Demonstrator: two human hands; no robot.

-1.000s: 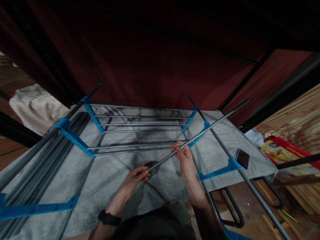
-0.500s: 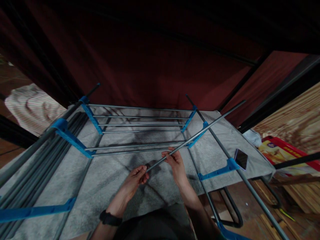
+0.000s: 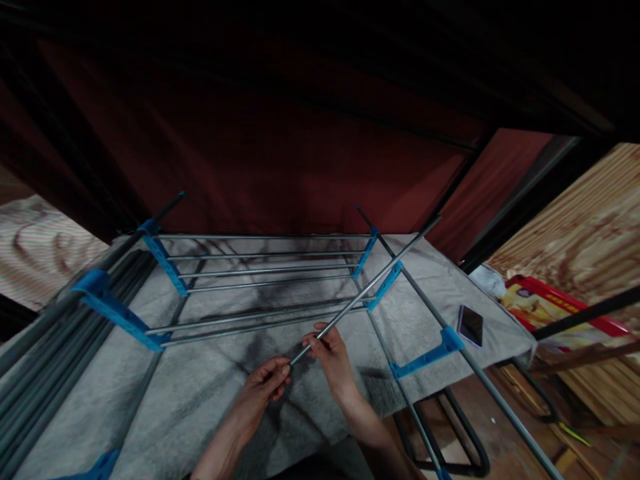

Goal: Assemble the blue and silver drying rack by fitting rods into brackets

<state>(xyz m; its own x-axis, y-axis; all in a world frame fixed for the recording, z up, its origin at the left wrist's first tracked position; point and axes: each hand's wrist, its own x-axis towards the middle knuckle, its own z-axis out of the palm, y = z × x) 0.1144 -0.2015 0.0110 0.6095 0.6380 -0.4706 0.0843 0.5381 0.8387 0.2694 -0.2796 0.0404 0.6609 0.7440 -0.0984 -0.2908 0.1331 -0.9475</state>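
Observation:
A thin grey metal tube slants up to the right between my hands, passing over the right side of the rack frame. Its near end is pinched by my left hand. My right hand grips it a little farther along. Beyond them lies a rack of grey tubes with blue plastic brackets. Several crossbars join the left bracket to the right bracket at the back. Two more crossbars run nearer to me, from another left bracket to a right bracket. A front right bracket carries no crossbar.
The rack rests on a grey cloth-covered table. Loose grey tubes lie bundled at the left. A phone lies on the right of the table. Beyond that edge are a red and yellow box and black metal legs.
My view has shifted, so the rack appears lower and farther left. Both hands still hold the tube, which now slants more steeply.

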